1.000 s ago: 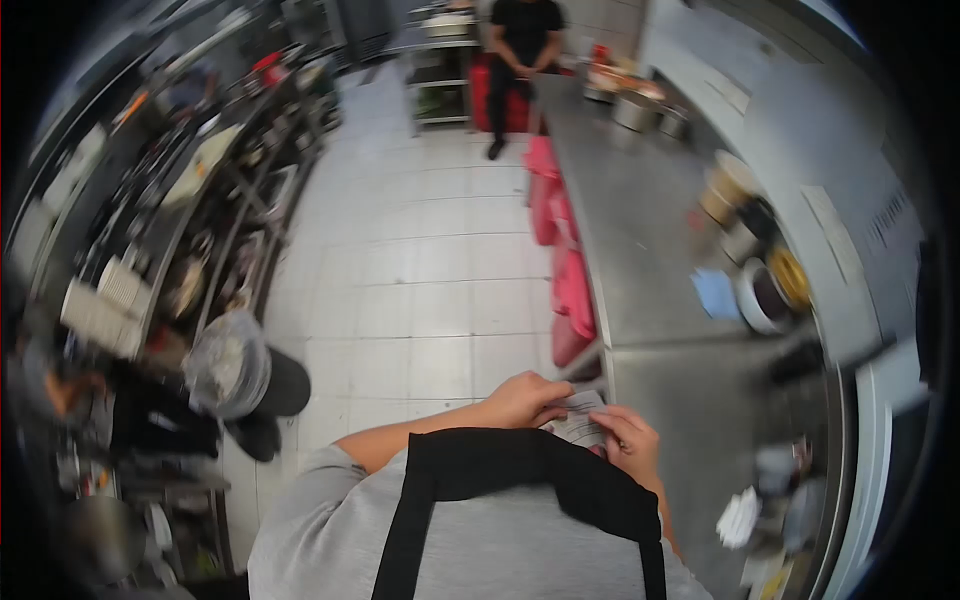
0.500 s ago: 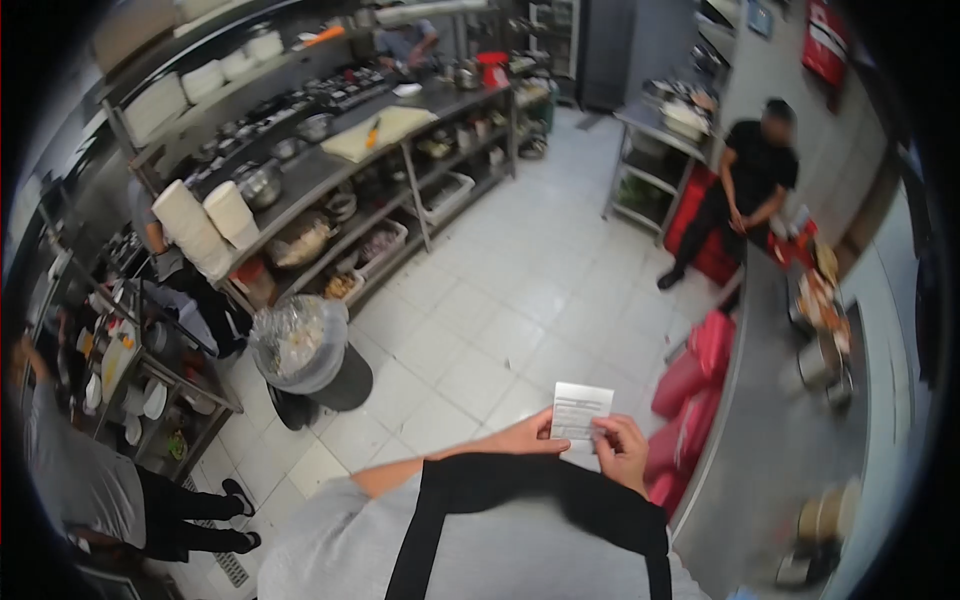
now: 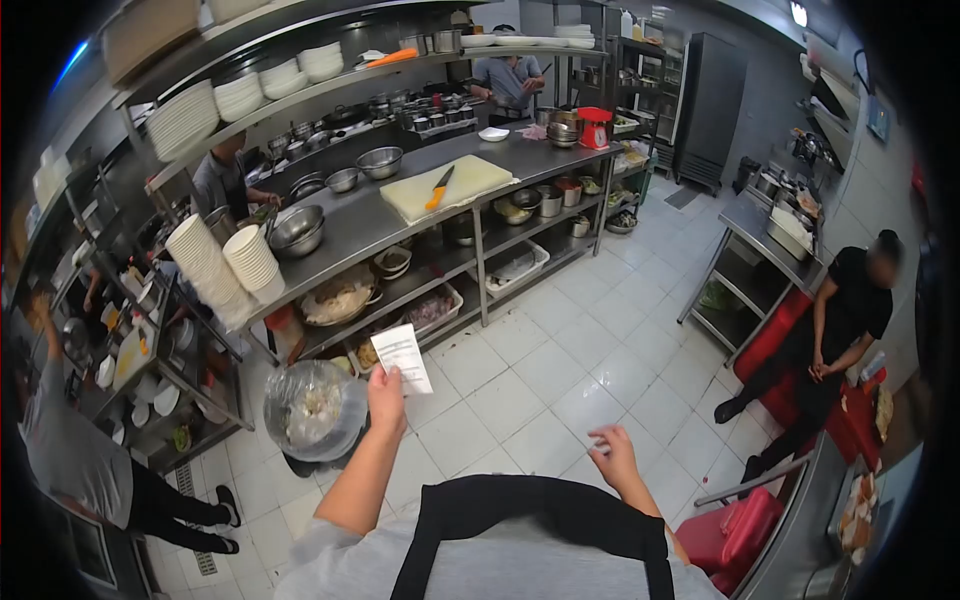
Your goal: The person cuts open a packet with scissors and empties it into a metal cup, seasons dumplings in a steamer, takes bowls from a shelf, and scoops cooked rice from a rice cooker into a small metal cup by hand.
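My left hand point(image 3: 387, 398) is raised at the centre left, its fingers closed on a white printed paper slip point(image 3: 401, 358). The slip stands upright above the fingers, in front of the lower shelf of the steel counter. Lower and to the right, my right hand point(image 3: 612, 452) is apart from the slip, over the tiled floor, with its fingers loosely spread and nothing in them.
A lined bin point(image 3: 315, 412) stands below my left hand. The steel counter point(image 3: 345, 225) bears a cutting board point(image 3: 470, 186), a knife point(image 3: 439, 188), bowls and stacked containers. One person point(image 3: 840, 330) sits at the right; others stand at left and behind the counter.
The view has swung right to left over the kitchen. My left hand has lifted the slip up and to the left, while my right hand has let go of it and moved apart.
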`<act>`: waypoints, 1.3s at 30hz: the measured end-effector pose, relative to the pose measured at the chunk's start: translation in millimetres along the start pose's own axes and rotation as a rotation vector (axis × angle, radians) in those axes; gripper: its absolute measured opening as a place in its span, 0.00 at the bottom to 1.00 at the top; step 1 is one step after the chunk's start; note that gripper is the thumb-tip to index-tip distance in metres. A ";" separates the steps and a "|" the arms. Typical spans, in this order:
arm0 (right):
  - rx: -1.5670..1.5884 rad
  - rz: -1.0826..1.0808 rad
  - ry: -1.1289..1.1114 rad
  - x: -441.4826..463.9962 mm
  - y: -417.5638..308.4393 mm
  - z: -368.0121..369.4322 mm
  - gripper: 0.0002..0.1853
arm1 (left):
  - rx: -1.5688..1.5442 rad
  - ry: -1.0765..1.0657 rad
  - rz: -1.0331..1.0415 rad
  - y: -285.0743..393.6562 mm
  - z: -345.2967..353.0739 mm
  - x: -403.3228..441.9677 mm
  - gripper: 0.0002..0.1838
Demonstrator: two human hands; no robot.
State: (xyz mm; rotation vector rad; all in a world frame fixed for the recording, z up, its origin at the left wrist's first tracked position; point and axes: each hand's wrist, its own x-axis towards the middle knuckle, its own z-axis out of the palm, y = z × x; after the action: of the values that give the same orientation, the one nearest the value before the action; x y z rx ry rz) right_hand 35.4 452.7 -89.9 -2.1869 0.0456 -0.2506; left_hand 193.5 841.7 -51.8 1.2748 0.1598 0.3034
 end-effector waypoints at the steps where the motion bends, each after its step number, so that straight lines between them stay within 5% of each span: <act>1: -0.023 0.080 -0.003 8.5 52.5 5.1 0.19 | 0.005 -0.013 0.046 -0.9 17.8 31.5 0.09; 3: -0.216 0.173 0.011 -6.3 186.5 11.6 0.20 | 0.018 -0.041 0.129 -0.4 63.2 97.4 0.09; 6: -0.306 0.856 -0.093 -74.1 311.7 -7.2 0.19 | 0.065 -0.085 0.140 -4.0 137.4 190.0 0.08; 9: -0.189 1.248 -0.074 -113.4 360.9 -40.4 0.16 | 0.141 -0.085 0.242 -1.9 223.7 283.7 0.06; 13: -0.002 1.507 0.012 -90.7 386.5 -67.5 0.13 | 0.109 -0.042 0.434 14.6 331.0 392.3 0.06; 17: 0.182 1.451 0.208 0.4 442.7 -91.8 0.10 | 0.119 0.070 0.552 25.2 418.0 508.4 0.08; 20: 0.348 1.112 0.427 116.0 510.3 -123.3 0.09 | 0.205 0.187 0.641 36.8 471.0 585.8 0.10; 26: 0.163 0.648 0.423 438.4 387.2 -233.3 0.15 | 0.438 0.460 0.704 68.2 546.8 706.2 0.13; 31: 0.131 0.580 0.481 496.7 348.8 -214.1 0.11 | 0.418 0.557 0.692 83.0 581.3 813.9 0.13; 33: 0.117 0.465 0.516 455.2 408.0 -177.9 0.13 | 0.358 0.546 0.677 83.9 588.7 849.4 0.13; 35: -0.307 0.852 0.351 375.0 479.6 -129.2 0.11 | 0.317 0.521 0.746 85.1 593.2 889.3 0.14; 39: -0.199 1.320 0.219 284.6 463.6 -63.0 0.10 | 0.245 0.556 0.864 85.4 599.0 931.8 0.18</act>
State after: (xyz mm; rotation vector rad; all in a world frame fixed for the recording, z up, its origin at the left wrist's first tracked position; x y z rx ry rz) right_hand 329.0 93.9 -381.2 -1.8574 1.5956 0.2863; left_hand 1236.7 605.3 248.5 1.4223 0.1093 1.4189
